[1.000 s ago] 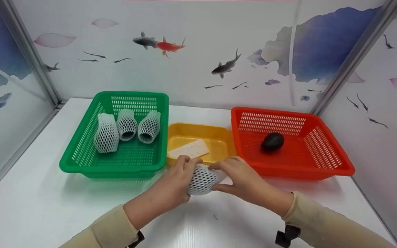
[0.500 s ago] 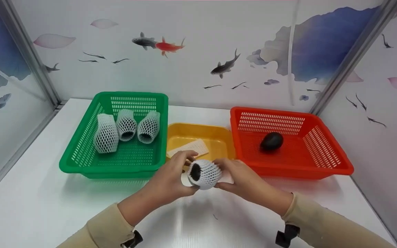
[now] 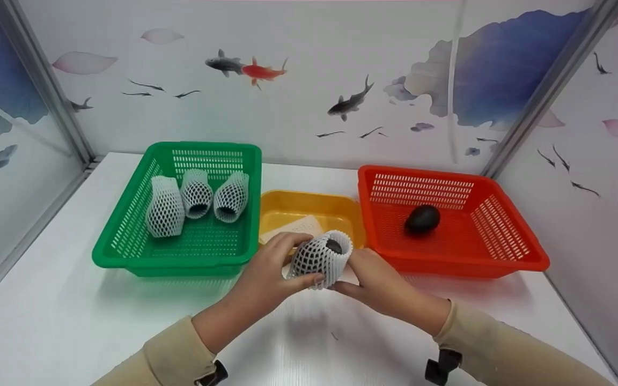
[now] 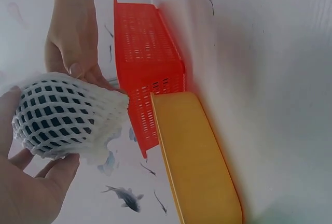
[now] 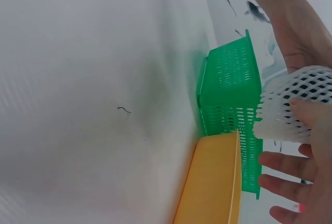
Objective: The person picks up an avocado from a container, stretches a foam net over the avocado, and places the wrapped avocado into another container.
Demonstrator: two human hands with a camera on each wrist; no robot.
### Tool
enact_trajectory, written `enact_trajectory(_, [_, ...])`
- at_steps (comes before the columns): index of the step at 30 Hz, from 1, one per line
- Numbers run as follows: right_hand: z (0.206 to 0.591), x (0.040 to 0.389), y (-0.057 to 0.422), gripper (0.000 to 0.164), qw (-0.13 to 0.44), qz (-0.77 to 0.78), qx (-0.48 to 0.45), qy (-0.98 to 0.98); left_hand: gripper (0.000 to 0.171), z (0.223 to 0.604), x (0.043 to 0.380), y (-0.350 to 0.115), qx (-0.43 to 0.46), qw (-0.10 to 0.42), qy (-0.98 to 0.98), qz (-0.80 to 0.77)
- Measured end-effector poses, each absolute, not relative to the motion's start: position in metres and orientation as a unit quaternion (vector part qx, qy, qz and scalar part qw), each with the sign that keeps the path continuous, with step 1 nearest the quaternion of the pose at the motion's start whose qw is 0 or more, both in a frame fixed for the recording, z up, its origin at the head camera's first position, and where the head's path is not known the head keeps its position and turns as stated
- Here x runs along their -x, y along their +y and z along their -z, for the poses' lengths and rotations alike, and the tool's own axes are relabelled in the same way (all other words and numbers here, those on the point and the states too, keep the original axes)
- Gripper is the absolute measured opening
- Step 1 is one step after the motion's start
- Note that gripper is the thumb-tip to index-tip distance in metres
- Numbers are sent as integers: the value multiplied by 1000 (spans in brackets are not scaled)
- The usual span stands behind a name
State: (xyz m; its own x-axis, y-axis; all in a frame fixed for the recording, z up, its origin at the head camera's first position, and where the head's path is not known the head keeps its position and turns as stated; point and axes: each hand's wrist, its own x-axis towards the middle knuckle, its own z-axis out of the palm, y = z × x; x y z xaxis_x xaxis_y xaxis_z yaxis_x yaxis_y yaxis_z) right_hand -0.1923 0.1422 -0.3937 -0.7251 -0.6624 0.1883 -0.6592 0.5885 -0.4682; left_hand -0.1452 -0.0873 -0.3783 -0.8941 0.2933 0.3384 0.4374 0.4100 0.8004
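Observation:
Above the table's middle, a dark avocado (image 3: 333, 246) sits inside a white foam net sleeve (image 4: 104, 107), its end showing through the sleeve's opening, which faces up and to the right. My left hand (image 3: 271, 273) grips the netted avocado from the left, thumb across the front and fingers behind. On the other side, my right hand (image 3: 379, 279) pinches the sleeve near its open end; in the right wrist view one digit (image 5: 306, 111) lies on the net while several other fingers (image 5: 285, 167) stretch out apart from it. Part of the right hand's grip is hidden.
The green basket (image 3: 180, 264) at left holds several netted fruits (image 3: 166, 208). A yellow tray (image 3: 336, 201) with a flat foam net sleeve (image 3: 293, 228) stands behind the hands. At right, a red basket (image 3: 448, 265) holds one bare avocado (image 3: 422, 219).
The netted avocado has turned between my hands; its sleeve's opening faced left half a second ago and now faces up and right. The left thumb has moved across its front.

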Motion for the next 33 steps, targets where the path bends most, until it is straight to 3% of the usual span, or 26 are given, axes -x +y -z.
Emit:
enact_trajectory(10, [389,188,129,58,1,257,361,896,95,376,145,-93,203,39,-893,400])
enact_trajectory(17, [381,197,103,60,10,289,358,888,89,357,153,-113,192,78,-909,361])
enact_trajectory(22, [376,204,81,49,25,284,358,889,87,347,163,-131,157,88,-922,344])
enact_trajectory(33, [399,220,31,45,-79,129,537,830,87,341,187,-164,113,63,-944,302])
